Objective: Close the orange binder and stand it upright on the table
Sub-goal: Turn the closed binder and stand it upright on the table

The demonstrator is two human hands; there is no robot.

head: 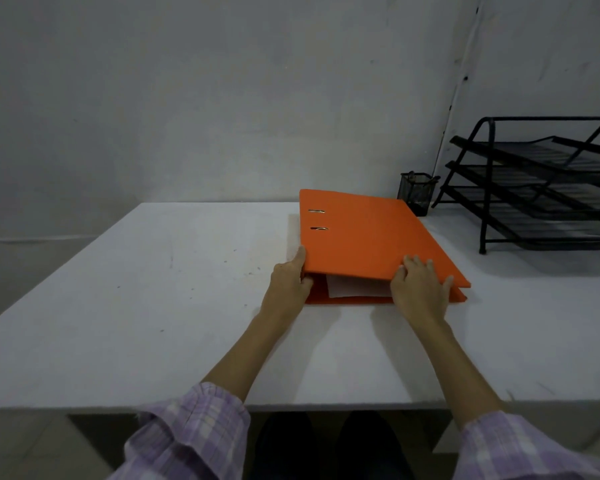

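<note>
The orange binder (368, 237) lies flat on the white table (174, 306), right of centre, its top cover down with a small gap at the near edge where white paper (350, 288) shows. Two metal slots mark the cover near its spine side on the left. My left hand (290, 282) grips the binder's near left corner, thumb on the cover and fingers curled into the gap. My right hand (420, 285) rests on the near edge of the cover further right, fingers spread on top.
A black mesh pen holder (417, 194) stands just behind the binder's far right corner. A black three-tier wire tray rack (541, 188) fills the table's right side. A grey wall runs along the table's far edge.
</note>
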